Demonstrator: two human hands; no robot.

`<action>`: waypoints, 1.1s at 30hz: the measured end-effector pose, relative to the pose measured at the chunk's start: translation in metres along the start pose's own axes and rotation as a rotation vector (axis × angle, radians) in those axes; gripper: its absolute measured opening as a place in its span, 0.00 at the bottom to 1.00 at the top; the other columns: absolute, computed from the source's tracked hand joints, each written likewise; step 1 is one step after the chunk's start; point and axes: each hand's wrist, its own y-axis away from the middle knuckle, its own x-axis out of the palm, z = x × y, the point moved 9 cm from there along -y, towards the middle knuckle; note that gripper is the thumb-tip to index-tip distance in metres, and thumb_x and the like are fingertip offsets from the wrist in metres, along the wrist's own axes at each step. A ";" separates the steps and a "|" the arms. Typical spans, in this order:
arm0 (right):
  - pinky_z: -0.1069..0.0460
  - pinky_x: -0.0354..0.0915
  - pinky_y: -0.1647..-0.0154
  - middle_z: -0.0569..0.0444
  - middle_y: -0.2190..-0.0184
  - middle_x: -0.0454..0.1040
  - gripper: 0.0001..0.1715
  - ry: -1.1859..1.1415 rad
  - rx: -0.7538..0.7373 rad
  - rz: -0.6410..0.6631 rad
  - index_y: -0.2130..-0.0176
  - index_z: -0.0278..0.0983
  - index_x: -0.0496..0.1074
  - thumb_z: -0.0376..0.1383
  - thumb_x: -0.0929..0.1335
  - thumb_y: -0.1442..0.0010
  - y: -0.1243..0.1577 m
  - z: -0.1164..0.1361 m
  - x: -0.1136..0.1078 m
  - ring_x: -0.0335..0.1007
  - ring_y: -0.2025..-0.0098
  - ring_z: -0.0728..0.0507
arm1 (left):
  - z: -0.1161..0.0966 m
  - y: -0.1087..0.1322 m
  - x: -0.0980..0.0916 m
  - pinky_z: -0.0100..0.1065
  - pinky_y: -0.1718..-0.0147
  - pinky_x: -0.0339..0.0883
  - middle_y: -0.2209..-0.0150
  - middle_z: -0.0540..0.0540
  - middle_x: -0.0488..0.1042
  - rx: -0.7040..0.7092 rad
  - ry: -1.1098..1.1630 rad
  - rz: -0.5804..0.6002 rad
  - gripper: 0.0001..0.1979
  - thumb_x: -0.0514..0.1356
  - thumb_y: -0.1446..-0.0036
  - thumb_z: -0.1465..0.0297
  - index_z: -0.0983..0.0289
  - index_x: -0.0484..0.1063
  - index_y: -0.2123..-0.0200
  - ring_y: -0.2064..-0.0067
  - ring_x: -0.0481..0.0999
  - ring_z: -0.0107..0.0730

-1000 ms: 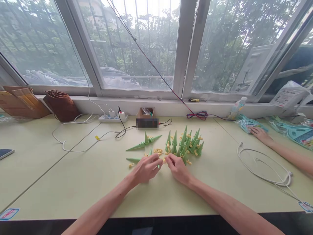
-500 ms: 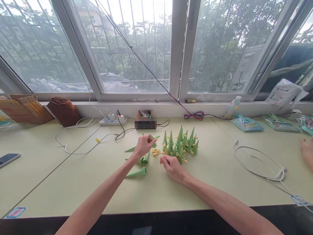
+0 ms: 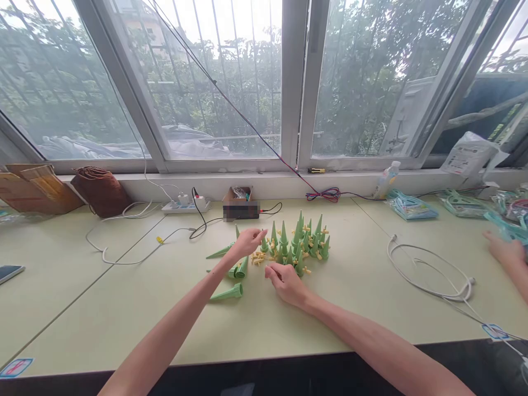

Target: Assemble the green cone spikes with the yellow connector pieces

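Observation:
My left hand (image 3: 249, 242) pinches the pointed tip of a green plastic spike (image 3: 264, 246), which stands upright at the left edge of a group of similar green spikes (image 3: 297, 234). Small pale-yellow fittings stick out of several spikes in that group. My right hand (image 3: 286, 281) is closed just in front of it, with thumb and fingertips together; whatever it may hold is hidden. Between my hands lies a little heap of yellow fittings (image 3: 258, 258). Loose green spikes (image 3: 226, 292) lie on their sides left of the hands, partly covered by my left forearm.
A power strip (image 3: 185, 205) with cables and a small box (image 3: 238, 195) stand at the back. To the right are a coiled white cable (image 3: 429, 297), bagged teal items (image 3: 412, 206) and another person's hand (image 3: 505, 250). A phone (image 3: 10, 273) lies far left.
My left hand has moved right and brought its green spike over to the standing group. The right hand stays about where it was. At far right, the other person's hand reaches further in.

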 end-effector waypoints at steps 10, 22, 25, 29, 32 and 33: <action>0.54 0.49 0.74 0.60 0.81 0.58 0.23 0.042 -0.035 0.000 0.73 0.36 0.67 0.44 0.59 0.31 0.002 -0.001 0.000 0.52 0.78 0.50 | 0.021 0.081 -0.072 0.30 0.75 0.57 0.75 0.52 0.72 -0.035 -0.240 0.010 0.14 0.55 0.42 0.60 0.62 0.71 0.73 0.74 0.66 0.31; 0.54 0.48 0.75 0.60 0.80 0.57 0.23 0.034 -0.022 0.009 0.74 0.36 0.65 0.45 0.59 0.31 0.003 0.000 -0.001 0.51 0.78 0.50 | 0.073 0.133 -0.053 0.31 0.75 0.55 0.74 0.53 0.71 -0.171 -0.329 0.058 0.12 0.54 0.44 0.65 0.62 0.64 0.78 0.73 0.68 0.34; 0.54 0.48 0.75 0.60 0.81 0.56 0.23 0.036 -0.017 0.008 0.74 0.36 0.65 0.45 0.59 0.31 0.004 -0.001 -0.001 0.50 0.78 0.50 | 0.056 0.129 -0.058 0.31 0.75 0.56 0.76 0.52 0.71 -0.107 -0.283 0.046 0.14 0.54 0.42 0.63 0.62 0.64 0.78 0.75 0.66 0.32; 0.54 0.48 0.76 0.61 0.81 0.55 0.23 0.036 -0.014 0.013 0.75 0.37 0.65 0.45 0.59 0.32 0.004 0.000 0.000 0.49 0.78 0.50 | 0.023 0.114 -0.059 0.30 0.75 0.59 0.76 0.52 0.71 0.020 -0.144 0.042 0.13 0.54 0.40 0.61 0.62 0.71 0.73 0.74 0.67 0.31; 0.54 0.48 0.75 0.61 0.81 0.55 0.23 0.042 -0.007 0.016 0.75 0.37 0.65 0.45 0.60 0.32 0.004 0.001 0.000 0.49 0.78 0.50 | 0.002 0.096 -0.047 0.30 0.75 0.59 0.76 0.51 0.71 0.079 -0.128 0.042 0.14 0.55 0.41 0.61 0.62 0.71 0.74 0.75 0.67 0.30; 0.54 0.48 0.75 0.61 0.81 0.56 0.22 0.044 -0.005 0.016 0.74 0.37 0.64 0.45 0.60 0.32 0.004 0.001 0.000 0.49 0.78 0.50 | -0.003 0.089 -0.041 0.30 0.75 0.59 0.77 0.51 0.71 0.096 -0.139 0.051 0.14 0.56 0.42 0.62 0.62 0.70 0.76 0.75 0.67 0.30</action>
